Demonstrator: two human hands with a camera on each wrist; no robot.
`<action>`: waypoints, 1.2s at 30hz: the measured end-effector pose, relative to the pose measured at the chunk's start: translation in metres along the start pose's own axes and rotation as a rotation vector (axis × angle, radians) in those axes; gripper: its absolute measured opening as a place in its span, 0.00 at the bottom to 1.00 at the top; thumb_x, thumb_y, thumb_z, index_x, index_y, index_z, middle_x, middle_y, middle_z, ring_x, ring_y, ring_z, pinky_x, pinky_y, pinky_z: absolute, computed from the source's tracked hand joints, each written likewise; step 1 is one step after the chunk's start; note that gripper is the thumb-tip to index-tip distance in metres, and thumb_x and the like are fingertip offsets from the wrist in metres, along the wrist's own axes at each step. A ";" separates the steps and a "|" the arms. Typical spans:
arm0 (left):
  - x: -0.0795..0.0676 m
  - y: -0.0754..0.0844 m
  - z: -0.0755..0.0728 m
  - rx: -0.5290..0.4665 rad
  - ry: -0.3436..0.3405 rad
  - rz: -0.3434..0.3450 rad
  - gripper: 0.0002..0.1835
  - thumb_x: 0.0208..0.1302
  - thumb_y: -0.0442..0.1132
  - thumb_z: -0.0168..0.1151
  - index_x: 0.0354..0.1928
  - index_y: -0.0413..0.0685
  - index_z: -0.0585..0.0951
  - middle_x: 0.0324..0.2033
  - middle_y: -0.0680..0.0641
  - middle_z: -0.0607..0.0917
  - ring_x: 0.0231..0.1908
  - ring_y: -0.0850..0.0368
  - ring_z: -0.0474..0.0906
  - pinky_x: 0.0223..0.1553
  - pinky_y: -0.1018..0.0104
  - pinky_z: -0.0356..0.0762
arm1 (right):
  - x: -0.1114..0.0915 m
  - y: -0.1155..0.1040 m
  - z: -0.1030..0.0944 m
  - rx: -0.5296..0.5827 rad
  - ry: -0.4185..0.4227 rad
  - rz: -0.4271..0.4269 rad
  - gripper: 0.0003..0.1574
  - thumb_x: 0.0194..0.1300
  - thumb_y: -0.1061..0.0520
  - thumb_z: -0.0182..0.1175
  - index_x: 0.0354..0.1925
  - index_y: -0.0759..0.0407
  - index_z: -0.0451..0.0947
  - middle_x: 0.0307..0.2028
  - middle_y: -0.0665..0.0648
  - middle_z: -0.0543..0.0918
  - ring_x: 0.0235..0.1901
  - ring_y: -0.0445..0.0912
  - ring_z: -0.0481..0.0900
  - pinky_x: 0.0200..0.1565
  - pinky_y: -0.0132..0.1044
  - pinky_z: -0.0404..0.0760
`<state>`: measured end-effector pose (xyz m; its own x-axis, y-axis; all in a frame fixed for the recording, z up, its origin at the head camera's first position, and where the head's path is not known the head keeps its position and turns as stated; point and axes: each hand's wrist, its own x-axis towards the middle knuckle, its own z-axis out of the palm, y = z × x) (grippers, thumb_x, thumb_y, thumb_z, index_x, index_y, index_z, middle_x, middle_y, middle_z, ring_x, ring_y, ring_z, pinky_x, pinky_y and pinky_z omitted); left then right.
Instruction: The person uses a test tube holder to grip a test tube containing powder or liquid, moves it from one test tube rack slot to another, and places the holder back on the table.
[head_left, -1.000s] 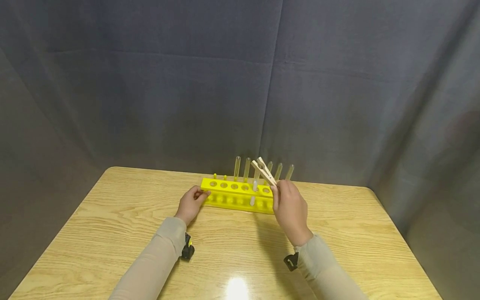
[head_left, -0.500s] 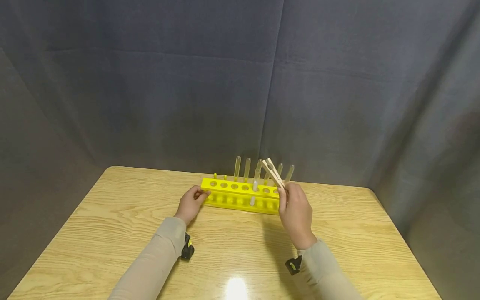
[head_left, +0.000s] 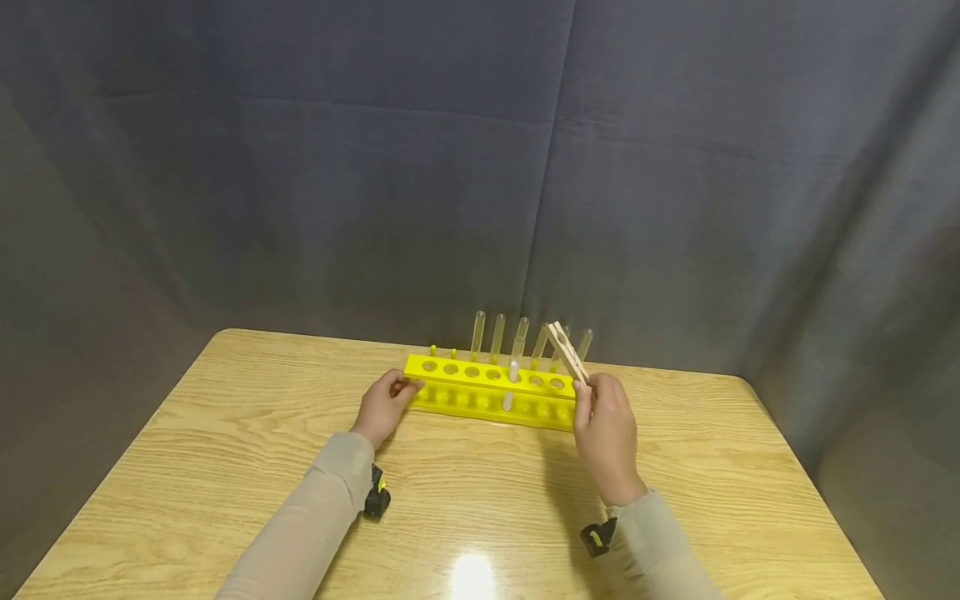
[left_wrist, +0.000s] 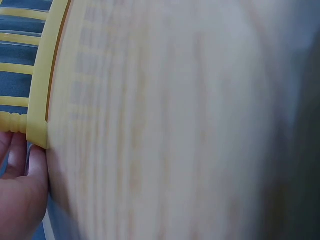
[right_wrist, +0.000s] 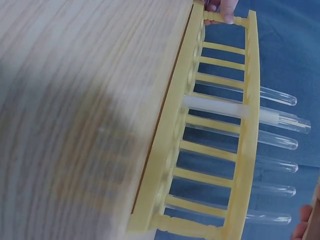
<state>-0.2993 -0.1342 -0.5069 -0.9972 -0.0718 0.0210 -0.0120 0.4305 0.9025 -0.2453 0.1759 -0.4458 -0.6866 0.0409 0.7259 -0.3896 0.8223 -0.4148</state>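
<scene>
A yellow test tube rack stands toward the back of the table. My left hand grips its left end; in the left wrist view, thumb and fingers are around the end post. One test tube with white contents sits upright in a hole of the rack's front row. My right hand pinches a wooden test tube holder by its lower end, near the rack's right end. The holder tilts up and left, with no tube between its jaws, and overlaps the rear tubes in the head view.
Several clear test tubes stand upside down on the rack's rear pegs, and two yellow pegs at the left are bare. The wooden table backs onto a dark grey curtain.
My right hand has moved right along the rack with the wooden test tube holder, away from the white-filled tube, and the holder's tips are closer together. My left hand has stayed on the rack.
</scene>
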 end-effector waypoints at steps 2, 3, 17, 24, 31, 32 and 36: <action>0.000 0.000 0.000 -0.003 -0.004 0.001 0.13 0.76 0.46 0.59 0.42 0.43 0.76 0.38 0.45 0.78 0.40 0.49 0.71 0.47 0.55 0.68 | -0.001 0.002 0.000 0.005 0.003 0.005 0.08 0.72 0.65 0.61 0.40 0.73 0.75 0.34 0.67 0.77 0.30 0.57 0.76 0.33 0.52 0.77; 0.000 0.000 0.000 -0.003 -0.005 0.001 0.13 0.76 0.46 0.59 0.42 0.43 0.76 0.38 0.46 0.78 0.40 0.49 0.71 0.47 0.55 0.68 | -0.002 0.004 -0.001 0.007 0.003 0.010 0.09 0.72 0.65 0.61 0.40 0.73 0.75 0.34 0.67 0.77 0.31 0.58 0.76 0.33 0.53 0.77; 0.003 -0.004 0.002 -0.010 -0.004 0.007 0.13 0.75 0.47 0.60 0.41 0.44 0.76 0.39 0.45 0.80 0.40 0.49 0.72 0.48 0.55 0.69 | -0.007 0.018 -0.012 0.007 0.017 0.066 0.10 0.72 0.66 0.60 0.42 0.76 0.75 0.35 0.70 0.78 0.31 0.61 0.77 0.33 0.54 0.78; 0.005 -0.007 0.001 -0.022 -0.001 0.010 0.13 0.75 0.48 0.61 0.40 0.45 0.75 0.38 0.46 0.79 0.40 0.50 0.72 0.47 0.56 0.69 | -0.008 0.029 -0.016 0.003 0.035 0.098 0.12 0.73 0.66 0.59 0.43 0.79 0.74 0.34 0.72 0.77 0.30 0.61 0.76 0.32 0.53 0.76; 0.006 -0.007 0.001 -0.019 0.000 0.012 0.14 0.75 0.48 0.60 0.38 0.45 0.74 0.38 0.45 0.79 0.40 0.49 0.72 0.47 0.56 0.69 | -0.010 0.039 -0.018 -0.015 0.045 0.190 0.13 0.74 0.65 0.58 0.44 0.79 0.74 0.32 0.71 0.76 0.28 0.59 0.72 0.31 0.49 0.72; 0.006 -0.007 0.001 -0.022 -0.001 0.006 0.14 0.75 0.47 0.61 0.38 0.45 0.74 0.38 0.45 0.79 0.40 0.49 0.72 0.47 0.56 0.69 | -0.011 0.040 -0.019 -0.017 0.038 0.207 0.13 0.74 0.65 0.57 0.44 0.79 0.73 0.32 0.70 0.76 0.27 0.59 0.72 0.31 0.49 0.71; 0.005 -0.007 0.001 -0.029 -0.005 -0.001 0.13 0.75 0.47 0.61 0.39 0.45 0.75 0.38 0.46 0.80 0.40 0.49 0.72 0.47 0.55 0.69 | -0.013 0.045 -0.021 -0.027 0.002 0.286 0.14 0.76 0.63 0.54 0.45 0.79 0.72 0.33 0.70 0.75 0.28 0.58 0.70 0.32 0.47 0.69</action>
<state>-0.3044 -0.1366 -0.5139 -0.9976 -0.0673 0.0183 -0.0105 0.4042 0.9146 -0.2407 0.2239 -0.4625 -0.7653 0.2742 0.5824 -0.1640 0.7918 -0.5883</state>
